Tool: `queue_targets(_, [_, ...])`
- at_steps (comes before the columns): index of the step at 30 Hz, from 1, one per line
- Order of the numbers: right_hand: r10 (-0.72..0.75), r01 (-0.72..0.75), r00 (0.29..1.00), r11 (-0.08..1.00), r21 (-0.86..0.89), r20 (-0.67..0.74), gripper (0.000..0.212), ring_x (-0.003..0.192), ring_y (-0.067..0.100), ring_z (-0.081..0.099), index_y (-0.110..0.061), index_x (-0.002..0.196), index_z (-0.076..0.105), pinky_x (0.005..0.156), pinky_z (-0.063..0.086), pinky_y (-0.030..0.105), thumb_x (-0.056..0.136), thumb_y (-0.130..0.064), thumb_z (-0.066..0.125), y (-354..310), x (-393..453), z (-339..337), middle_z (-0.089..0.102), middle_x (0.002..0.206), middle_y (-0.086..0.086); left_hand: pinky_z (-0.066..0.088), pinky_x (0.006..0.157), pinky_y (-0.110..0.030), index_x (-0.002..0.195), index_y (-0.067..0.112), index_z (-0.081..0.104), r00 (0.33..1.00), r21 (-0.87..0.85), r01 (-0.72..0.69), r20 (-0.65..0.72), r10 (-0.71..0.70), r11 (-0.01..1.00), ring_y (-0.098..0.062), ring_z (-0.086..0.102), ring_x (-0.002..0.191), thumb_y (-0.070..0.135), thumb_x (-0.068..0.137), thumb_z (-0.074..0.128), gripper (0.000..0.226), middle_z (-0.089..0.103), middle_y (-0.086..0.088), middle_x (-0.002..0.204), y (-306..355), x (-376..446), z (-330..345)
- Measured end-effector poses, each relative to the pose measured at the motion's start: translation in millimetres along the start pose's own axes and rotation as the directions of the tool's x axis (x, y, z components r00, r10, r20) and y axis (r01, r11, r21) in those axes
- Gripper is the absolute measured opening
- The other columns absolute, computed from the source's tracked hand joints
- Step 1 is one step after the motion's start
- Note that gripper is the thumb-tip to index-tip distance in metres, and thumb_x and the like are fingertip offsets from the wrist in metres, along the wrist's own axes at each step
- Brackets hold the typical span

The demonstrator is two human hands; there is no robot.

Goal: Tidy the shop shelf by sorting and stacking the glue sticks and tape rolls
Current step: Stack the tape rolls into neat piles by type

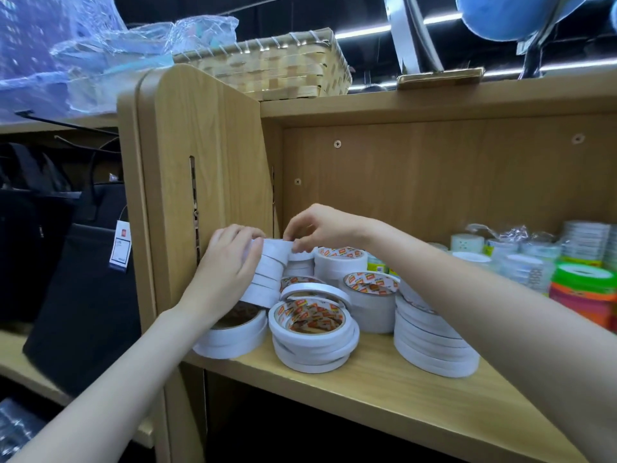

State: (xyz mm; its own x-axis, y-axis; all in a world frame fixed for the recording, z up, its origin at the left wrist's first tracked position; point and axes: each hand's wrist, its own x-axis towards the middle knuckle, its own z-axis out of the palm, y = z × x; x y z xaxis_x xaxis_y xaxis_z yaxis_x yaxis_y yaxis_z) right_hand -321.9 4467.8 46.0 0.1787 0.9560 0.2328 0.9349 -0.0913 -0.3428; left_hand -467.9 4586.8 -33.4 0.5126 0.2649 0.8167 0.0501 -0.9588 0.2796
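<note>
Leftmost, at nine o'clock, a black fabric tote bag with a white price tag [83,295] hangs beside the light wooden side panel of the shelf unit [200,155], and at eleven o'clock crinkled clear plastic wrapping [100,51] lies on top. Moving inward, the left hand [230,262] curls its fingers round the outer side of a leaning column of narrow white tape rolls [267,275], which tilts toward one o'clock and rests its foot on a low stack of wide white tape rolls with a brown core [233,335] at the front left of the pale wooden shelf board [384,396]. Just right of it, near the centre, the right hand [317,228] pinches the topmost roll of that column between thumb and bent fingers. Below, at six o'clock from the hands, sits a stack of white tape rolls with red-and-orange printed cores [314,335], one thin roll propped askew on top. Next comes a taller wide roll [370,302], then a stack of thin white rolls [434,342] partly hidden under the right forearm. At twelve o'clock a woven bamboo basket [277,65] sits on the unit's top. Far at three o'clock stand clear tape rolls [521,262] and green and orange coloured tape rolls [584,289].
</note>
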Motion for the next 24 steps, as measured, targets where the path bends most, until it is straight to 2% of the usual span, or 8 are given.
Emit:
queue_targets(3, [-0.002, -0.002, 0.999, 0.993, 0.121, 0.035, 0.017, 0.070, 0.006, 0.053, 0.006, 0.103, 0.061, 0.062, 0.047, 0.009, 0.088, 0.001, 0.056, -3.9, -0.7, 2.0, 0.060, 0.090, 0.011, 0.023, 0.103, -0.021, 0.129, 0.015, 0.050, 0.998, -0.002, -0.002, 0.069, 0.002, 1.000, -0.011, 0.037, 0.124, 0.045, 0.091, 0.026, 0.053, 0.050, 0.000, 0.131, -0.9, -7.0, -12.0])
queue_targets(6, [0.001, -0.031, 0.994, 0.960, 0.278, 0.108, 0.011, 0.072, 0.008, 0.054, -0.001, 0.102, 0.055, 0.062, 0.049, 0.013, 0.091, 0.000, 0.052, -9.3, -2.2, 0.8, 0.058, 0.085, 0.006, 0.020, 0.112, -0.026, 0.142, 0.024, 0.033, 0.994, -0.012, -0.023, 0.110, 0.024, 1.000, -0.010, 0.025, 0.137, 0.036, 0.097, 0.040, 0.047, 0.032, 0.004, 0.148, 0.5, -16.7, -27.7])
queue_targets(10, [0.011, -0.062, 0.983, 0.960, 0.275, 0.184, 0.014, 0.077, 0.013, 0.057, -0.005, 0.108, 0.052, 0.066, 0.050, 0.017, 0.094, -0.006, 0.050, -12.8, -2.1, -0.5, 0.059, 0.086, 0.003, 0.030, 0.109, -0.026, 0.137, 0.037, 0.028, 0.952, -0.074, -0.056, 0.297, 0.076, 0.996, -0.003, 0.028, 0.135, 0.012, 0.088, 0.056, 0.062, 0.024, 0.012, 0.148, -5.7, -29.4, -53.8])
queue_targets(12, [0.023, -0.094, 0.977, 0.939, 0.331, 0.214, 0.019, 0.079, 0.014, 0.057, -0.007, 0.110, 0.053, 0.069, 0.049, 0.021, 0.092, -0.010, 0.055, -12.2, -1.6, 0.1, 0.060, 0.092, 0.005, 0.033, 0.107, -0.023, 0.138, 0.039, 0.027, 0.920, -0.055, -0.038, 0.388, 0.057, 0.998, -0.001, 0.028, 0.134, 0.011, 0.084, 0.061, 0.069, 0.019, 0.016, 0.149, -9.9, -31.2, -58.2])
queue_targets(14, [0.046, -0.137, 0.970, 0.916, 0.378, 0.240, 0.023, 0.079, 0.014, 0.057, -0.008, 0.110, 0.053, 0.068, 0.048, 0.023, 0.088, -0.013, 0.061, -12.2, -0.7, 2.6, 0.060, 0.094, 0.005, 0.035, 0.106, -0.023, 0.141, 0.038, 0.025, 0.911, 0.009, -0.044, 0.410, 0.036, 0.999, -0.002, 0.031, 0.132, 0.014, 0.082, 0.066, 0.076, 0.018, 0.016, 0.150, -11.4, -30.0, -56.6])
queue_targets(17, [0.060, -0.136, 0.978, 0.909, 0.395, 0.200, 0.024, 0.071, 0.014, 0.055, -0.007, 0.102, 0.053, 0.059, 0.047, 0.018, 0.083, -0.007, 0.067, -13.1, 1.6, 6.3, 0.060, 0.085, 0.005, 0.041, 0.103, -0.032, 0.138, 0.038, 0.030, 0.936, 0.048, -0.064, 0.348, 0.043, 0.997, -0.007, 0.041, 0.124, 0.014, 0.080, 0.069, 0.074, 0.029, 0.013, 0.140, -8.8, -26.7, -52.9])
queue_targets(21, [0.056, -0.097, 0.993, 0.890, 0.445, 0.103, 0.018, 0.064, 0.014, 0.053, -0.004, 0.092, 0.056, 0.056, 0.045, 0.019, 0.080, 0.002, 0.067, -14.0, -2.4, -7.4, 0.059, 0.082, 0.012, 0.045, 0.097, -0.028, 0.137, 0.039, 0.030, 0.935, 0.073, -0.072, 0.353, 0.042, 0.995, -0.006, 0.047, 0.113, 0.017, 0.078, 0.072, 0.076, 0.034, 0.017, 0.124, -5.2, -21.8, -55.0])
queue_targets(24, [0.129, -0.116, 0.991, 0.943, 0.313, -0.023, 0.018, 0.064, 0.013, 0.056, -0.005, 0.092, 0.059, 0.055, 0.050, 0.016, 0.079, 0.001, 0.069, -12.8, -8.4, -28.5, 0.062, 0.083, 0.009, 0.043, 0.096, -0.027, 0.141, 0.033, 0.029, 0.911, 0.156, -0.100, 0.411, 0.028, 0.983, -0.008, 0.043, 0.111, 0.022, 0.077, 0.072, 0.078, 0.034, 0.010, 0.128, -2.0, -14.0, -58.0])
